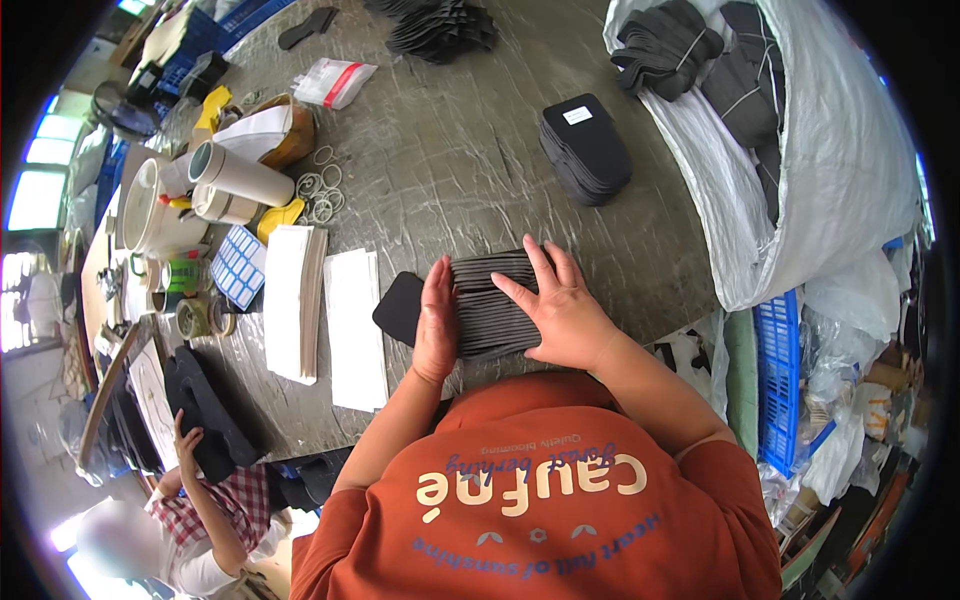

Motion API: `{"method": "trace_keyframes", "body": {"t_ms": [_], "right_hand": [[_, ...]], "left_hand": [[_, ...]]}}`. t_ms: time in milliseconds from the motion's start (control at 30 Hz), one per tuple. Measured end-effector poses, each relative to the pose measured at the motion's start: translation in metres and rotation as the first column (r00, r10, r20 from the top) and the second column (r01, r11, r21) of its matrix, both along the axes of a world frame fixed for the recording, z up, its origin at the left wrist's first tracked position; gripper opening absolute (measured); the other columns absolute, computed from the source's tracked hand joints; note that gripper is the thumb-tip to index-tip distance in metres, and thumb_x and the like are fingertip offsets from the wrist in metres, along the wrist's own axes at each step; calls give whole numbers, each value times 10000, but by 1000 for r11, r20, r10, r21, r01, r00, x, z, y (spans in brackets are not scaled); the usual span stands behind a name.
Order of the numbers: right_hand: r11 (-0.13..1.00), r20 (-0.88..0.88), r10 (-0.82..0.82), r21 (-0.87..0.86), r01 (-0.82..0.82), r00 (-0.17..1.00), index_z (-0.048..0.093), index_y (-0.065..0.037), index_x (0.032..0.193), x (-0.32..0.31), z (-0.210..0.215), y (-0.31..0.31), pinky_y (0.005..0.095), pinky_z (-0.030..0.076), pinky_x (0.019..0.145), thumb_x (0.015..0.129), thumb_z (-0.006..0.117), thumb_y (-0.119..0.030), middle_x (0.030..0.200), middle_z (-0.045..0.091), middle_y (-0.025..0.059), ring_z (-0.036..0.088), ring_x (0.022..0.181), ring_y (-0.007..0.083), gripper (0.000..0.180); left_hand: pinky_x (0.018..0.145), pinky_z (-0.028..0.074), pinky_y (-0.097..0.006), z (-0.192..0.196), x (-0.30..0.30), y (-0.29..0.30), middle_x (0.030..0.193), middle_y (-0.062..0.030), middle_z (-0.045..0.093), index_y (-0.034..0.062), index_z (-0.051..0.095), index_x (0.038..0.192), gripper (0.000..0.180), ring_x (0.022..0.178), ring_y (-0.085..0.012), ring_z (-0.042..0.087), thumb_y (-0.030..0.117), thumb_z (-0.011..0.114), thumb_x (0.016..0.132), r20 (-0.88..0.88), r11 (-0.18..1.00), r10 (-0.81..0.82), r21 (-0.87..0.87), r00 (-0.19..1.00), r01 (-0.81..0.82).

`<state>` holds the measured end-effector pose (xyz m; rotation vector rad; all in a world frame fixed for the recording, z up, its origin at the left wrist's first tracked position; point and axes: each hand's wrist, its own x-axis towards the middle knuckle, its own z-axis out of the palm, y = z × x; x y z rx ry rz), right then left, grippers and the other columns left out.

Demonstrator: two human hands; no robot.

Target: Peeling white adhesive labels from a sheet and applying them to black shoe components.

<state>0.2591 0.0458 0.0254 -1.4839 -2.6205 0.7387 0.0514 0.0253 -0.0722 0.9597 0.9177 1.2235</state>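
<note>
In front of my body, a stack of thin black pads (490, 328) rests on the table with the layered edges showing. My left hand (435, 322) lies along the stack's left side, fingers straight and close together. Across its right side my right hand (568, 308) is spread, with fingertips on the layers and the thumb near the lower edge. The stack sits between both hands. One loose black pad (398, 309) lies flat just left of my left hand. Farther off to the right stands another pile of black rounded pads (585, 155) with a small white label on top.
A large white woven sack (835, 170) with tied black bundles (670, 48) stands at right. Left are white card stacks (293, 305), rubber bands (322, 192), white cups (240, 172) and a label sheet (239, 266). A co-worker's hand (187, 440) touches a black sheet (208, 410) at lower left.
</note>
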Motion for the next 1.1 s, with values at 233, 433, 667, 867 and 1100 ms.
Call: {"method": "trace_keyframes", "body": {"t_ms": [233,433,667,867,1100], "right_hand": [[999,31,11,37,-12,999,413,-242,1399,-2,2,-8,580,190,1108,579,845,-252,1476,246,179,191,1358,432,927],[993,44,-39,116,33,998,415,-171,1389,2,-9,-12,586,181,1109,580,842,-267,1460,278,159,166,1374,427,920],[912,-809,-383,-254,322,446,53,-3,1486,37,-67,-32,403,67,1156,761,343,-828,1556,54,190,45,1443,307,1135],[910,-855,-399,-325,258,331,11,2,1485,11,-84,-36,391,55,1155,761,328,-836,1555,33,204,45,1441,309,1151],[918,-846,-395,-351,183,358,-44,-6,1481,9,-87,-39,413,34,1154,751,352,-837,1555,-26,200,-13,1440,319,1174]], "left_hand": [[1151,81,-449,16,-6,12,1539,-173,158,33,157,1473,1051,1437,-314,95,742,440,750,-314,973,22,224,949,51],[1144,146,-527,81,11,17,1483,-188,259,26,229,1448,1246,1403,-400,167,476,861,472,-997,741,-23,35,78,671],[1138,126,-554,76,12,15,1504,-176,215,56,195,1473,1262,1397,-386,185,546,825,495,-1000,751,-28,-19,2,660],[1094,142,-620,71,14,12,1510,-204,194,26,178,1465,1373,1384,-423,193,603,826,400,-998,750,51,55,24,659],[1077,140,-640,69,17,6,1512,-207,184,29,172,1469,1366,1388,-441,174,640,801,422,-997,747,57,72,44,661]]}}
